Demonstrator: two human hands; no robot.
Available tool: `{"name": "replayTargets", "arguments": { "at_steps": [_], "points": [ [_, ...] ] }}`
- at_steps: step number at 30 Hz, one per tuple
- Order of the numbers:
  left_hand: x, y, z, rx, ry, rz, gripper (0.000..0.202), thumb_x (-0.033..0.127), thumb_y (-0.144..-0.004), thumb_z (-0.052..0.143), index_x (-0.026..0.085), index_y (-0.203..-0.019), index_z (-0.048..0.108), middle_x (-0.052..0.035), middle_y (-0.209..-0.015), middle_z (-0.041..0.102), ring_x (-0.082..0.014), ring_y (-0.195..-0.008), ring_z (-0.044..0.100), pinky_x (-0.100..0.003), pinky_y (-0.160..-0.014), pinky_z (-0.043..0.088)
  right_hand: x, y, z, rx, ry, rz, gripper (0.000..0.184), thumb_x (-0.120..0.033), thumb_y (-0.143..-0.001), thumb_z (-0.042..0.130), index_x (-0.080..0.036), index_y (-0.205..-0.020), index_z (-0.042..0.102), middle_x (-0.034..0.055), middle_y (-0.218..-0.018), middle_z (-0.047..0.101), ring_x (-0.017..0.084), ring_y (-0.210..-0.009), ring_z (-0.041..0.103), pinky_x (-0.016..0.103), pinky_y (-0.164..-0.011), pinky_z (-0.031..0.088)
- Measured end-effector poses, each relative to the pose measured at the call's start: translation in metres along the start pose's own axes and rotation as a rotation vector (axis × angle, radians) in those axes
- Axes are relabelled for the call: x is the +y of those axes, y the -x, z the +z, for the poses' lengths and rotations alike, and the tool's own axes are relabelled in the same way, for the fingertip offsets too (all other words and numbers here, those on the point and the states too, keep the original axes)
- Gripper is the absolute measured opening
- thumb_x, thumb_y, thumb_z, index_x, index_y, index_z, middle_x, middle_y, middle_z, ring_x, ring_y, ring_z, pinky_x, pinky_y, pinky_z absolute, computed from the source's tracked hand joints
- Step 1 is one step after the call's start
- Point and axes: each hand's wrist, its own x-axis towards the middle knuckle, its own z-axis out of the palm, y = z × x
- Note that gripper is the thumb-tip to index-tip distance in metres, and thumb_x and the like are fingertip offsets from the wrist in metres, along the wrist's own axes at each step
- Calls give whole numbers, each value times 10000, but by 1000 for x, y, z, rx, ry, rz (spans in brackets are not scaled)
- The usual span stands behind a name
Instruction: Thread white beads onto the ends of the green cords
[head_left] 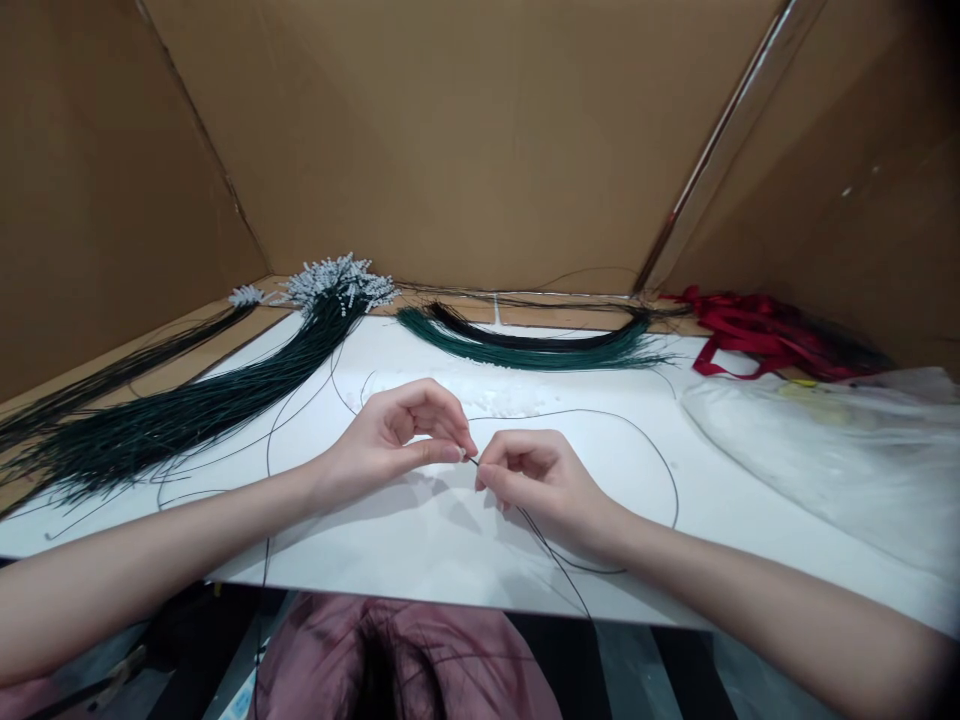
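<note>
My left hand [405, 430] and right hand [544, 475] meet near the middle of the frame, just above the white desk [420, 565], both pinched narrow on a thin dark wire [472, 461]. A small white bead [460, 454] sits at my left thumb and forefinger; I probably grip this close so the tip stays steady. The wire's loose length seems to run below my right hand, likely left slack so it doesn't tug. Small white beads [499, 397] lie scattered just beyond my fingers, handy I'd guess. Green stems with white beaded tips [247, 380] lie at left, all heads one way, perhaps to avoid tangling; a curved bundle of wires [525, 345] lies upper centre. My forearms slant in from the lower corners, wrists low, fingers curled, thumbs toward each other.
</note>
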Motion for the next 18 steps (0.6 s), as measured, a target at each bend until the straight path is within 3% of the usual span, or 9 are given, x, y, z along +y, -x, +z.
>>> {"name": "replayTargets", "arguments": {
  "at_steps": [11,18],
  "points": [
    [-6,1,-2,-25,25,8,298,44,-768,780,151,-986,608,-17,-858,700,-120,-816,709,-210,-757,593,-5,1,0,0,68,-31,129,-208,-794,615,-152,-679,630,-20,-585,553,95,-551,475,231,-549,363],
    [-4,1,-1,-38,-17,30,270,48,-788,762,153,-987,610,-21,-863,708,-129,-821,717,-218,-759,596,-4,1,1,-18,60,-16,124,-205,-795,617,-151,-684,631,-25,-577,538,87,-542,454,227,-539,353]
  ]
}}
